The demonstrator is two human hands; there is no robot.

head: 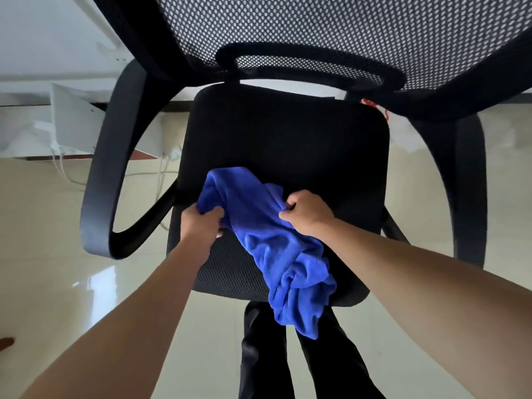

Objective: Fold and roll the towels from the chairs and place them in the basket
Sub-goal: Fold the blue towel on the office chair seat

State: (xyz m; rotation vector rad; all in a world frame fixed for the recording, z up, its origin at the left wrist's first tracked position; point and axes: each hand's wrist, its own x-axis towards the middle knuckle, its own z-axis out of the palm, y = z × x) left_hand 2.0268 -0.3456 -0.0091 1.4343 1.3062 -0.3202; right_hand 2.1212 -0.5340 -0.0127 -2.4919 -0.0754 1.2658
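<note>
No writing can be read anywhere. At far left a white metal frame point(76, 122) with thin white cables point(62, 168) stands on the glossy cream tiled floor point(57, 254). The smooth curved black plastic armrest point(100, 168) belongs to a black office chair with mesh back point(345, 33). The left hand point(201, 223) is clenched on one bunched edge of the crumpled blue terry towel point(273, 249); the right hand point(305, 214) pinches another edge. The towel lies over the woven seat point(288, 133), drooping past its front edge.
</note>
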